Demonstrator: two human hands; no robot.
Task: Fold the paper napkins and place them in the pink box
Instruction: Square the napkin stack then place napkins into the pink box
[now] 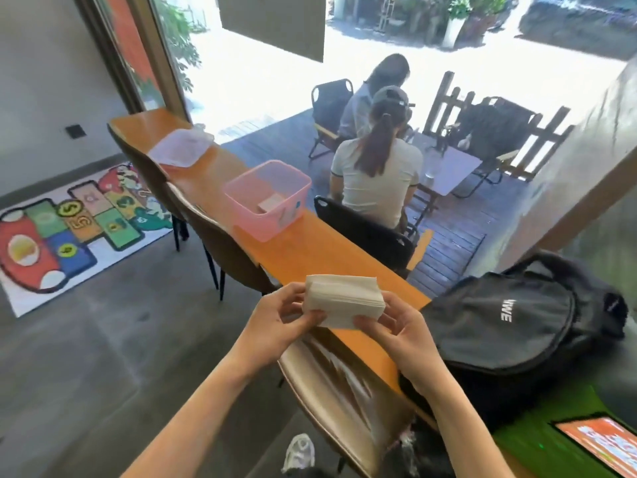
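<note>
A thick stack of white paper napkins (pixel 344 298) is held above the near part of the orange counter (pixel 310 257). My left hand (pixel 279 315) grips the stack's left end, thumb on the front. My right hand (pixel 386 326) grips its right end and lower corner. The pink box (pixel 241 198) stands farther along the counter, to the upper left of my hands. It is translucent and open, with a small folded napkin (pixel 270 202) lying on its floor.
A clear plastic lid (pixel 181 148) lies at the counter's far end. A black backpack (pixel 517 319) sits on the counter right of my hands. Brown chairs (pixel 220 243) line the near side. A tablet (pixel 599 446) lies at bottom right. Two people sit beyond the window.
</note>
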